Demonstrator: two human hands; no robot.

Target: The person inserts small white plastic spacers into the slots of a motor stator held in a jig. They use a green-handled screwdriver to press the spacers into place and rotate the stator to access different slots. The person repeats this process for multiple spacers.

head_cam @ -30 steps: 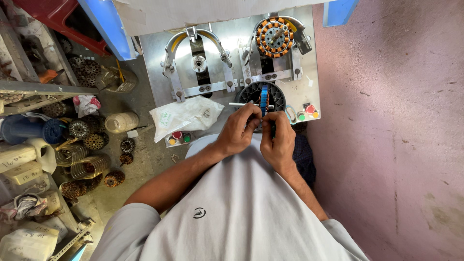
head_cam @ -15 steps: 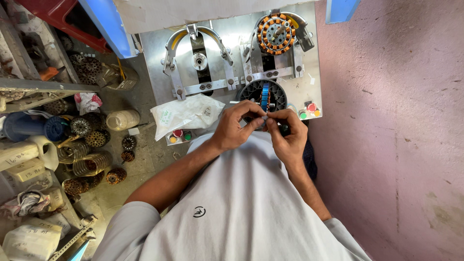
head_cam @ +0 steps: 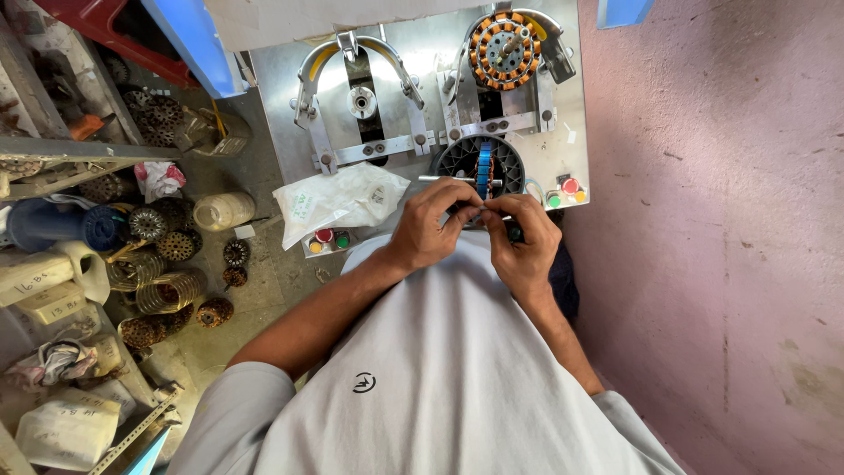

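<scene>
My left hand point(head_cam: 432, 222) and my right hand point(head_cam: 524, 237) meet at the near edge of a black round stator core point(head_cam: 479, 163) that sits on a metal winding machine point(head_cam: 422, 97). A blue strip point(head_cam: 483, 169) stands upright in the core. Both hands pinch something small between their fingertips just below the core; what it is I cannot make out. A second stator wound with orange copper coils point(head_cam: 502, 49) is mounted at the machine's far right.
A crumpled plastic bag point(head_cam: 338, 200) lies on the machine's left near corner, beside coloured push buttons point(head_cam: 326, 239). More buttons point(head_cam: 563, 191) sit at the right. Wound stators, wire coils point(head_cam: 169, 290) and jars point(head_cam: 221, 211) crowd the floor at left. A pink wall point(head_cam: 721, 220) runs along the right.
Both hands have drawn slightly back toward my body from the black core, and their fingertips have closed together. The view has shifted a little.
</scene>
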